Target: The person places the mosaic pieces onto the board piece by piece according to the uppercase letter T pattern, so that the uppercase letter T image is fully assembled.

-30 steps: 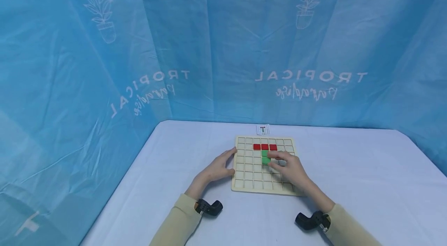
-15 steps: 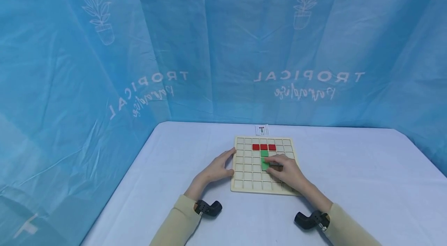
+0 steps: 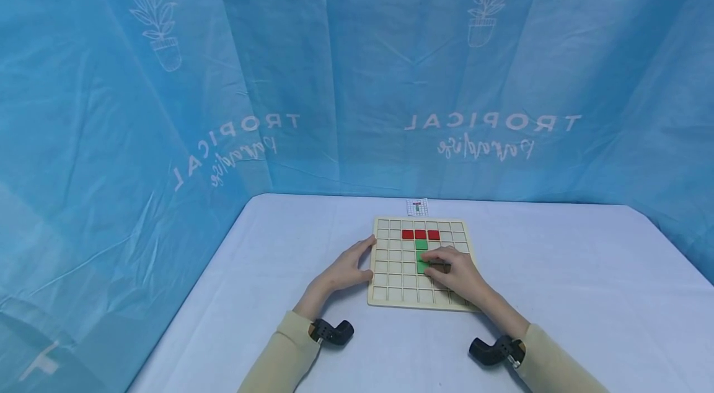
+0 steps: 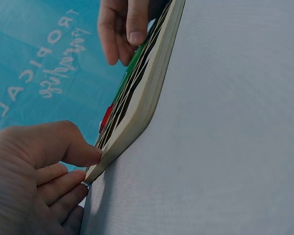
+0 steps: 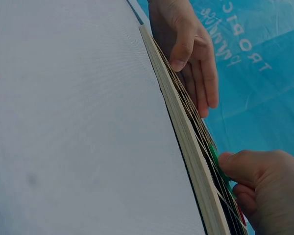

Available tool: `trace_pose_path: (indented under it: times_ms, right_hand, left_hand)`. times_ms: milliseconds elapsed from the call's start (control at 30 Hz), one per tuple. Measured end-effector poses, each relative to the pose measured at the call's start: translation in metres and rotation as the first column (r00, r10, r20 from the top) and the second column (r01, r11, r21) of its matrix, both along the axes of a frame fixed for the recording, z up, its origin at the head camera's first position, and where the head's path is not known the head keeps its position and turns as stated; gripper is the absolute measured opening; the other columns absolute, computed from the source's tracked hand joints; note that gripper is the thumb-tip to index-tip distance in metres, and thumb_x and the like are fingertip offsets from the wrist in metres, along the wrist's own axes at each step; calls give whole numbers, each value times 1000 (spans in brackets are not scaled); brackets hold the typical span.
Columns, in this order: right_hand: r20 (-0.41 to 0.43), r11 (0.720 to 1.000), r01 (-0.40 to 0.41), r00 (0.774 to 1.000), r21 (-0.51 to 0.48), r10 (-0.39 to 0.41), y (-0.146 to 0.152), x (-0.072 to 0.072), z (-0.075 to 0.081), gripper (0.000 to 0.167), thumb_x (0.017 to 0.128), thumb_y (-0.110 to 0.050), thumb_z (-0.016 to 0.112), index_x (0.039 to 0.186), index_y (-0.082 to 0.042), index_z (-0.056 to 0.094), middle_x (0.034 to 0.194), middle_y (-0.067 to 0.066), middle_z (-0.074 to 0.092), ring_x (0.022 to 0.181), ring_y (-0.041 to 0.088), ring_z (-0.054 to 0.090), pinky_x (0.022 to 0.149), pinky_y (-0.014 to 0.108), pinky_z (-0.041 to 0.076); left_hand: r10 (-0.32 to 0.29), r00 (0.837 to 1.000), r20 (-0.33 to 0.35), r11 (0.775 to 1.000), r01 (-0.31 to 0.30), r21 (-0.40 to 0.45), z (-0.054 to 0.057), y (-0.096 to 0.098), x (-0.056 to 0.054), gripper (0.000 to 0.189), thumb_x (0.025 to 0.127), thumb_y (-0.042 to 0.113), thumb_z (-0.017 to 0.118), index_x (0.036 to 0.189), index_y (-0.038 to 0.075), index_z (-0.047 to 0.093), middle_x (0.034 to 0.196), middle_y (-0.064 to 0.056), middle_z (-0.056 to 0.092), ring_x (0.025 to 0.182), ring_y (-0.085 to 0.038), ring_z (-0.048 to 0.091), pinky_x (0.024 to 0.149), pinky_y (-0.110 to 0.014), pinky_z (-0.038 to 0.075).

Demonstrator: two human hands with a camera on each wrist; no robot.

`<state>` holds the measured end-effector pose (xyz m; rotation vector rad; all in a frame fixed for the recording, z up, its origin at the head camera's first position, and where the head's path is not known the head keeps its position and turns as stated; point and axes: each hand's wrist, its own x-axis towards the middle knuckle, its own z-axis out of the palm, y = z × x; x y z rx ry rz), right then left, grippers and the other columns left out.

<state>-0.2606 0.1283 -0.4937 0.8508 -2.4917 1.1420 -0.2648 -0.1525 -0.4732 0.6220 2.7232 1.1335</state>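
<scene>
A pale wooden grid board [image 3: 395, 279] lies on the table. Three red tiles [image 3: 421, 235] form a row near its far side, and a column of green tiles [image 3: 421, 245] runs toward me from the middle one. My right hand [image 3: 460, 275] is over the board, thumb and fingertips pinching the nearest green tile [image 3: 421, 268], which they partly cover. In the right wrist view, the thumb [image 5: 235, 164] is right at the green. My left hand [image 3: 346, 269] rests at the board's left edge, thumb and fingertips spread along it and touching it.
A small printed card [image 3: 417, 207] with a red and green T on a grid lies behind the board. White cloth covers the table [image 3: 558, 269]. Blue curtains [image 3: 368, 70] enclose the back and left side.
My right hand has moved slightly toward me along the green column, which now shows green farther down than a second ago. The left hand stays at the board's edge.
</scene>
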Motion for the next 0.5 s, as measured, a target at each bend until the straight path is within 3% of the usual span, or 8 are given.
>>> trace_pose_path:
  times_ms: [500]
  right_hand:
    - [-49, 999, 6, 999, 37, -4, 1, -1, -1, 31, 77, -16, 78, 107, -14, 72, 104, -7, 68, 98, 13, 60, 83, 36, 52]
  left_hand:
    - [8, 1000, 5, 1000, -8, -4, -1, 2, -1, 81, 75, 9, 63, 148, 2, 28, 151, -11, 29, 139, -26, 24, 112, -45, 22]
